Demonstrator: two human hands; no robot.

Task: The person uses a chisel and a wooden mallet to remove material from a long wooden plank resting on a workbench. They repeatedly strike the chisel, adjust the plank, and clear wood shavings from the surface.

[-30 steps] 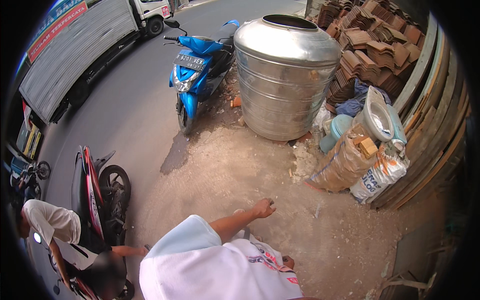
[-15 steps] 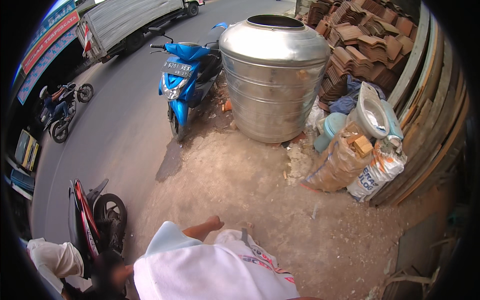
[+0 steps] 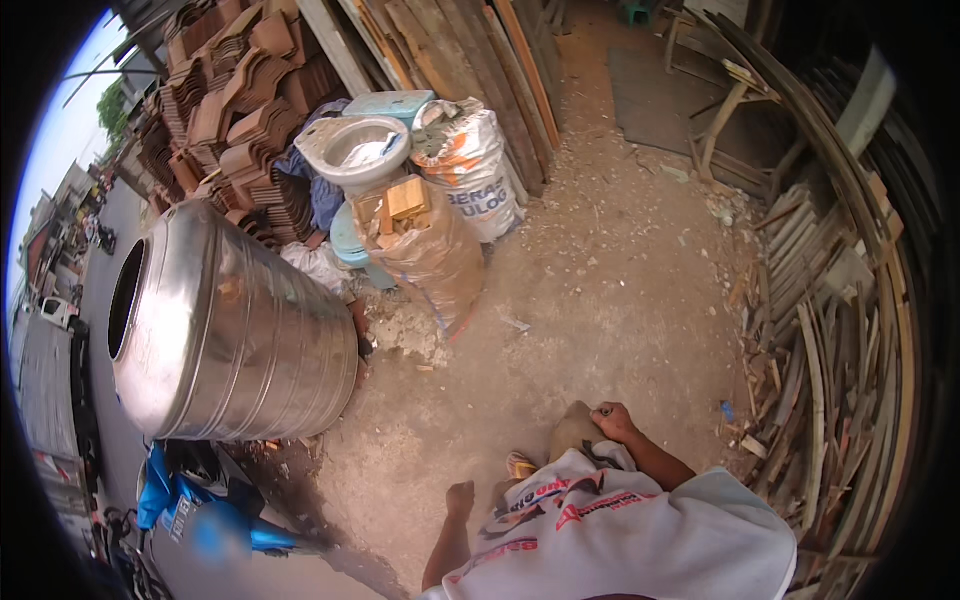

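Left hand (image 3: 460, 498) above ground (image 3: 590, 320) | right hand (image 3: 614, 421) beside knee (image 3: 566, 434) | both grips: cannot tell | metal tank (image 3: 265, 335) left, stuffed sack (image 3: 432, 258) ahead

A roadside yard of building materials, partly outdoors, opens onto a paved road (image 3: 122, 225) where a truck (image 3: 48, 385) is visible. Clay roof tiles (image 3: 245, 125) rise in stacks beside leaning wooden planks (image 3: 455, 75), while a large stainless-steel tank (image 3: 250, 330) stands near a blue motor scooter (image 3: 155, 482). A pale ceramic basin (image 3: 340, 148), a sack of wood offcuts (image 3: 435, 260) and a white printed sack (image 3: 475, 175) crowd together on the debris-flecked ground (image 3: 600, 310). Timber strips (image 3: 835, 410) lie heaped along the opposite side, below a rough wooden trestle (image 3: 722, 120).
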